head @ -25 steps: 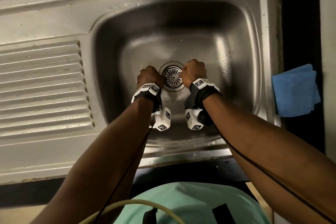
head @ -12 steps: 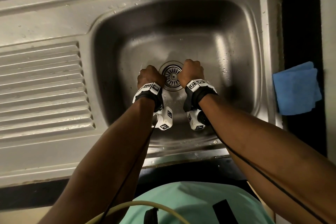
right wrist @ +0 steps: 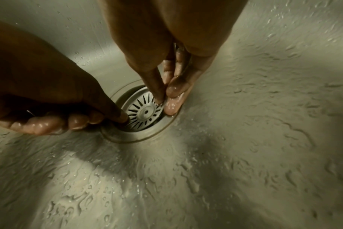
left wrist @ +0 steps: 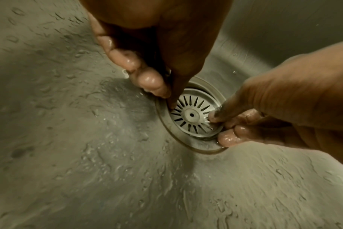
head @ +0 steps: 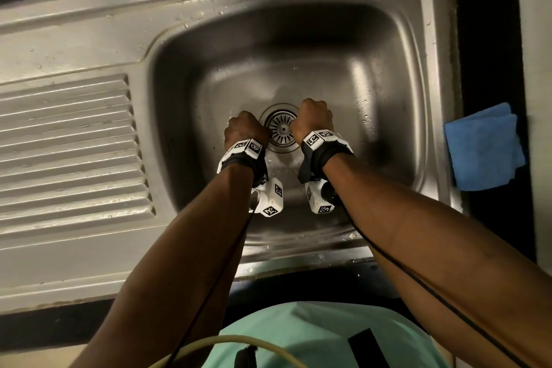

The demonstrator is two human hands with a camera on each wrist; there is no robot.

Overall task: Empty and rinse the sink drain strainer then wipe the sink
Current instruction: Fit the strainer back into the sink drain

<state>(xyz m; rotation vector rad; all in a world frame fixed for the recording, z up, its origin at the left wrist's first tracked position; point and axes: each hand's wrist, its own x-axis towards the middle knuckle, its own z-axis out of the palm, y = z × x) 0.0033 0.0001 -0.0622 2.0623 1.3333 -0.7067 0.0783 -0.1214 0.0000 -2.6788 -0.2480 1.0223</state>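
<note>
A round slotted metal strainer (head: 282,128) sits in the drain at the bottom of the wet steel sink (head: 373,84). My left hand (head: 246,130) is at its left edge and my right hand (head: 313,119) at its right edge, both with curled fingers. In the left wrist view the left hand (left wrist: 166,99) pinches the left rim of the strainer (left wrist: 192,115) between thumb and forefinger. In the right wrist view the right hand (right wrist: 165,97) pinches the far rim of the strainer (right wrist: 145,112). The strainer's near side looks slightly raised out of the drain ring.
A folded blue cloth (head: 484,146) lies on the dark counter right of the sink. A ribbed draining board (head: 68,143) fills the left side. Water drops and streaks cover the basin floor (left wrist: 108,155). No tap shows in these views.
Both hands stay at the strainer's rim. The right wrist has turned slightly and its hand has edged a little closer over the strainer.
</note>
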